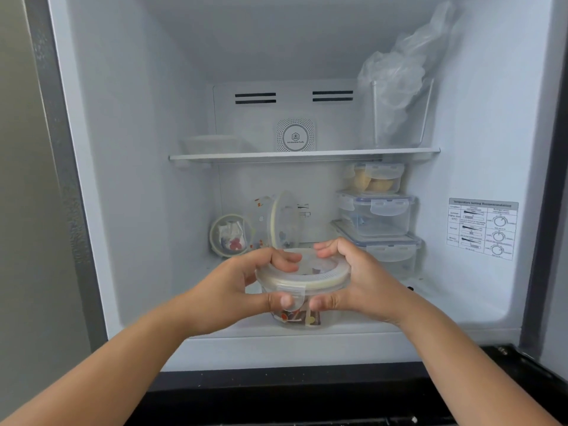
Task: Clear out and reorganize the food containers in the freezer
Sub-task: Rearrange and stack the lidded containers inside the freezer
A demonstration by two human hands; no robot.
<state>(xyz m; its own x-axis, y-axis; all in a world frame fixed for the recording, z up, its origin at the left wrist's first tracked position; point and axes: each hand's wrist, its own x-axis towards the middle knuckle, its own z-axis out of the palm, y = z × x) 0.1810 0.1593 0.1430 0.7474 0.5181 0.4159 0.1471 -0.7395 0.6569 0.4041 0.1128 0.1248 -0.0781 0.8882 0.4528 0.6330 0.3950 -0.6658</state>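
The round bowl (302, 284) sits at the front lip of the freezer's lower level, held between both hands just off or on the floor; I cannot tell which. It looks like glass with a snap-on plastic lid, so I'd judge it heavy for its size, rigid, breakable, and likely slick from frost. The safest hold is low on the walls or under the base, not by the lid clips.

The left hand (246, 281) curls round the bowl's left side, fingers over the lid rim and thumb pressing the front clip. The right hand (353, 281) mirrors it, fingers hooked over the far rim and thumb at the front wall. Both are half closed and clamped on it, with nothing else touched. Behind stand two tipped bowls (255, 229) and, at right, a stack of boxes (378, 216).
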